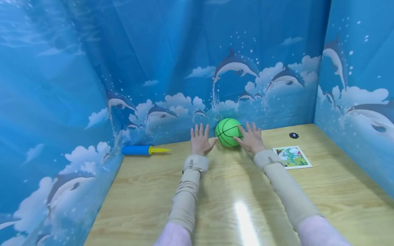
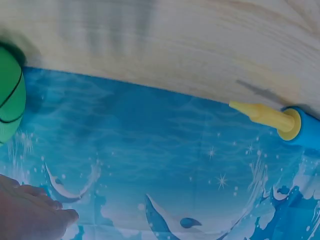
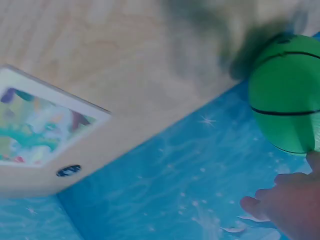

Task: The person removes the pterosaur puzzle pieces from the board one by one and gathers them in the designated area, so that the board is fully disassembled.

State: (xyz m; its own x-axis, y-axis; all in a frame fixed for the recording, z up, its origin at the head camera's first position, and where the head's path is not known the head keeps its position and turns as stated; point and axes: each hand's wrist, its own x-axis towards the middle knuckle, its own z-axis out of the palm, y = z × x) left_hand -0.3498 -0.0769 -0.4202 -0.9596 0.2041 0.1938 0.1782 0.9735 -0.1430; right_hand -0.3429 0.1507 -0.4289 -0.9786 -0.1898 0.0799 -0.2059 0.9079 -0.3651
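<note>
A green ball with black lines (image 1: 227, 132) sits at the back of the table, close against the printed curtain. To its left, my left hand (image 1: 200, 140) is held with fingers straight and spread, its thumb tip right by the ball's side. My right hand (image 1: 253, 139) has its fingers extended on the other side, and its thumb and index finger overlap the ball's right edge in the head view. In the right wrist view a fingertip appears at the lower side of the ball (image 3: 285, 100). Neither hand curls round anything.
A blue pump with a yellow nozzle (image 1: 136, 150) lies at the back left. On the right are a white-framed dinosaur picture (image 1: 292, 157) and a small black disc (image 1: 293, 135). Blue dolphin-print curtains (image 1: 160, 68) wall the wooden table (image 1: 147, 205) at the back and sides.
</note>
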